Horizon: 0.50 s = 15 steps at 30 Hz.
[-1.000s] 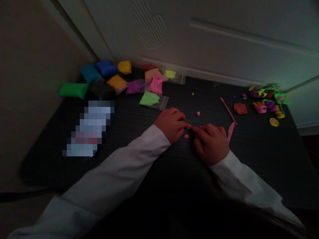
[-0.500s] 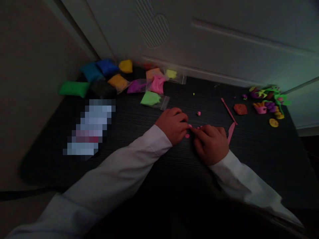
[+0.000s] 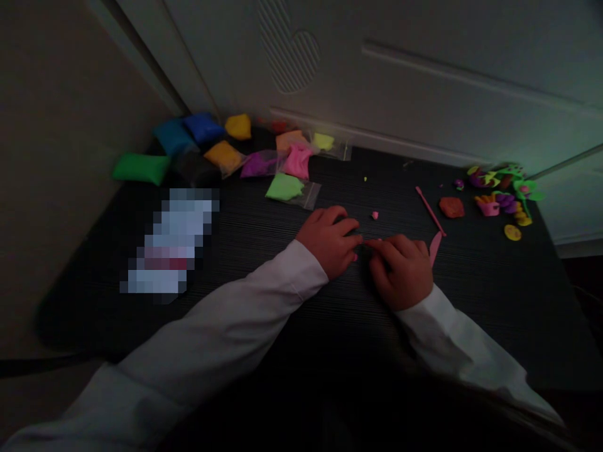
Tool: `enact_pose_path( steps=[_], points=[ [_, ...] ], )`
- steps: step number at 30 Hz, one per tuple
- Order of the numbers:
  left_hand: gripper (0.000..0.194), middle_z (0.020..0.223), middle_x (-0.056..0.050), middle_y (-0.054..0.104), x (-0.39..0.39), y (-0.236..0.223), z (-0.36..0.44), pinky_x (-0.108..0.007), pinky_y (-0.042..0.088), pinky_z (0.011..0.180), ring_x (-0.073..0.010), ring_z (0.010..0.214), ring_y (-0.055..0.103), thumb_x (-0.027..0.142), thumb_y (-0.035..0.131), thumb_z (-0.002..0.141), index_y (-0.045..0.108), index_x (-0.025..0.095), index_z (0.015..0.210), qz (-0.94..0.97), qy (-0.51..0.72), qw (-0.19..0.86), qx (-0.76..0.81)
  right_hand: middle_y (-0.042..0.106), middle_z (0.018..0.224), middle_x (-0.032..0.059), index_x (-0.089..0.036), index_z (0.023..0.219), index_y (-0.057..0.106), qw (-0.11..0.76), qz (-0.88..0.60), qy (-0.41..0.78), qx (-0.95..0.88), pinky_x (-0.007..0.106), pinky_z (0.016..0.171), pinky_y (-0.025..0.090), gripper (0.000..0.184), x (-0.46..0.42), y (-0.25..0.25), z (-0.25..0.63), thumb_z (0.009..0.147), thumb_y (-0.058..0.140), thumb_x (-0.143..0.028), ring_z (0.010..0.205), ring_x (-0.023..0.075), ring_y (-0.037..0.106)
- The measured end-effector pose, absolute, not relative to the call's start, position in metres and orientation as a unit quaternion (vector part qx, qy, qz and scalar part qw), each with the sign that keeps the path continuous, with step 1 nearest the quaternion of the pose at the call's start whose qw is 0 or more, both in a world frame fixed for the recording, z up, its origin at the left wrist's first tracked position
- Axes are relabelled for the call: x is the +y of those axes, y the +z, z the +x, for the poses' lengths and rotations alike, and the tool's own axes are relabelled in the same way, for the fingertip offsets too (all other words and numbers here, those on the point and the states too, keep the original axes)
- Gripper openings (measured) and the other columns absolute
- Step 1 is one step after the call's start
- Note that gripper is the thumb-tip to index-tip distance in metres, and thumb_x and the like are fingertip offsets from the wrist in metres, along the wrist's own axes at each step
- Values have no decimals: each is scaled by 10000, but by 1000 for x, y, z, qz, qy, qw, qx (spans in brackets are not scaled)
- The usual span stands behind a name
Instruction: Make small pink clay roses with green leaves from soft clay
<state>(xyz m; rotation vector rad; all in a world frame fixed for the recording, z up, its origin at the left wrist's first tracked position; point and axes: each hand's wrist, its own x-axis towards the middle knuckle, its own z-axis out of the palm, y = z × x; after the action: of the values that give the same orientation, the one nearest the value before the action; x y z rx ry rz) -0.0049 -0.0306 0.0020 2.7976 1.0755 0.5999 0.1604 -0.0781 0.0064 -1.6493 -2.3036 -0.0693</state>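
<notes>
Both hands mid-counter (image 3: 254, 235), fingertips nearly meeting. Left hand (image 3: 328, 243): fingers bent, slightly spread. Right hand (image 3: 402, 271): index finger pointing left, the rest curled under. Can't tell if either grips anything; fingertips too dark and small.

Pink clay: small flat piece (image 3: 355, 257) just beside the left fingertips, near side, partly hidden; small lump (image 3: 375, 215) on the far side of the gap between hands; tiny bit (image 3: 379, 240) at the far edge of the right index finger.

Right of the right hand: pink stick (image 3: 430, 211), pink knife (image 3: 434, 248) partly behind the hand, red lump (image 3: 451, 207). Far right: yellow disc (image 3: 512, 233), pink cup (image 3: 488, 208) with orange sticks. Far left: light green bag (image 3: 284, 187), pink bag (image 3: 298, 161), green bag (image 3: 141, 169).
</notes>
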Motion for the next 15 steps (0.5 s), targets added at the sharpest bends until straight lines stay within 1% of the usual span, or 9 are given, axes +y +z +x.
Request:
enact_pose_path(
  steps=[4, 7, 10, 12, 15],
  points=[
    [267, 1033, -11, 559, -31, 0, -5, -413, 350, 785, -251, 1001, 383, 320, 512, 710, 590, 219, 944, 912, 199, 48, 355, 557, 758, 30, -210, 916, 592, 167, -575, -20, -801, 318, 672, 274, 228, -77, 7, 161, 745, 441, -208, 748, 167, 498],
    [245, 1031, -19, 560, -27, -4, -8, -372, 365, 802, -213, 975, 407, 262, 471, 733, 597, 204, 934, 905, 234, 87, 345, 554, 751, 32, -206, 913, 590, 179, -577, -21, -796, 314, 655, 275, 226, -76, 7, 161, 740, 445, -199, 733, 167, 496],
    [281, 1032, -32, 561, -24, -6, -10, -340, 363, 833, -182, 954, 423, 207, 428, 745, 587, 186, 976, 899, 264, 108, 333, 545, 744, 33, -202, 913, 586, 195, -580, -14, -791, 310, 654, 281, 227, -75, 7, 162, 740, 440, -194, 726, 165, 492],
    [296, 1068, -35, 549, -25, -5, -10, -367, 360, 830, -202, 978, 415, 249, 434, 745, 580, 205, 999, 905, 248, 102, 329, 542, 745, 33, -199, 915, 585, 203, -581, -7, -788, 310, 659, 288, 227, -75, 7, 162, 743, 437, -193, 727, 163, 492],
    [304, 1139, -27, 513, -29, -2, -9, -430, 343, 820, -252, 1040, 379, 311, 442, 739, 577, 244, 1002, 912, 212, 83, 341, 539, 742, 29, -203, 914, 586, 207, -582, 0, -787, 311, 662, 293, 225, -75, 7, 163, 743, 440, -194, 724, 160, 494]
  ],
)
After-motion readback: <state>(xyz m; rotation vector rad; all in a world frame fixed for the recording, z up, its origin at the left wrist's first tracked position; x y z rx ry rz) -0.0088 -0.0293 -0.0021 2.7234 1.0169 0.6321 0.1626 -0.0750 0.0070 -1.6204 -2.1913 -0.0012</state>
